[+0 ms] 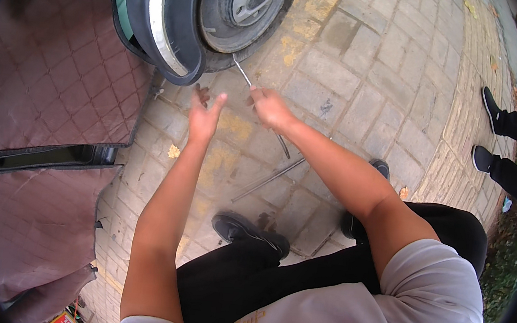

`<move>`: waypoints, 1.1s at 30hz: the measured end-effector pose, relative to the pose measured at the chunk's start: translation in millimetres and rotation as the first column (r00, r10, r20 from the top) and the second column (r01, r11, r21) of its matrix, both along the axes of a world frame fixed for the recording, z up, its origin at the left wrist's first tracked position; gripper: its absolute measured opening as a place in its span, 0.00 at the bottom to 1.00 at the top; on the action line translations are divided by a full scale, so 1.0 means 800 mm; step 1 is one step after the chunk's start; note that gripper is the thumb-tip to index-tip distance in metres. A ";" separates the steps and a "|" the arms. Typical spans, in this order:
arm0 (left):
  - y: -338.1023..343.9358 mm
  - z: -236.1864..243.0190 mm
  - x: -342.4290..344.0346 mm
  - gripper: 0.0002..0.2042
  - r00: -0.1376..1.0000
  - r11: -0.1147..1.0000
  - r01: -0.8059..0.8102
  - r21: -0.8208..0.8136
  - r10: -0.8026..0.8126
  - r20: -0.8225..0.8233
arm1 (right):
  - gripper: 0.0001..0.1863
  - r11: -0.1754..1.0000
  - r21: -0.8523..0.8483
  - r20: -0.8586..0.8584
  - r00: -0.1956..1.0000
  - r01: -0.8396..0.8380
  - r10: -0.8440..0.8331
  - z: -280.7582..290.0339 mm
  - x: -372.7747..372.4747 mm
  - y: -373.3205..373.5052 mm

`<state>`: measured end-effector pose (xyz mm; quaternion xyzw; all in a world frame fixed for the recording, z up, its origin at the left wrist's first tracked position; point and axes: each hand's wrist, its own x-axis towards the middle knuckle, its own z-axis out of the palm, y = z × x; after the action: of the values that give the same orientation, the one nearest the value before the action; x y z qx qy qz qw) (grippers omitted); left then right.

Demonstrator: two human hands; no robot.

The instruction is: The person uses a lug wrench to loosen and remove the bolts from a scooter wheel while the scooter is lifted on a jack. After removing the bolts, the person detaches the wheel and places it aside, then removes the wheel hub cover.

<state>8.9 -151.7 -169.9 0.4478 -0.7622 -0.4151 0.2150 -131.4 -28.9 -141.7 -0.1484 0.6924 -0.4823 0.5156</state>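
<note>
A small scooter-type wheel [275, 31] with a dark tyre stands at the top of the view, partly under a black fender [188, 0] with a white stripe. My right hand [268, 107] is closed round a slim metal tyre lever [242, 71]. The lever's far tip meets the tyre at the lower edge of the rim, and its curved other end shows below my hand. Just below the fender's lower end, my left hand [204, 114] is raised with thumb and fingers apart, slightly blurred, holding nothing.
A second metal bar [269, 179] lies on the brick paving [326, 73] near my shoe [250, 234]. Brown quilted covers [58, 75] hang along the left. At the right edge stands another person, with dark trousers and black shoes [489, 110] showing.
</note>
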 end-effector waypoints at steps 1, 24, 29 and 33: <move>-0.019 0.009 -0.020 0.37 0.994 0.994 -0.048 -0.098 0.038 -0.098 | 0.28 1.000 0.005 -0.005 1.000 0.003 -0.003 0.000 0.001 -0.001; -0.062 0.032 -0.081 0.22 0.868 0.941 -0.168 -0.293 0.000 -0.497 | 0.30 0.987 0.097 -0.147 0.979 -0.125 0.138 0.015 -0.033 -0.040; -0.066 0.027 -0.077 0.25 0.891 0.965 -0.107 -0.238 -0.013 -0.454 | 0.31 0.967 0.154 -0.100 0.970 -0.205 0.222 0.023 -0.049 -0.040; -0.065 0.014 -0.081 0.24 0.829 0.966 -0.134 -0.220 -0.012 -0.559 | 0.31 0.992 0.101 -0.019 0.997 -0.074 0.076 0.016 -0.025 -0.029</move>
<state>-55.7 -203.8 -159.0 0.3013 -0.6980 -0.4207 0.4950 -151.1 -52.0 -128.9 -0.1539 0.7157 -0.4253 0.5322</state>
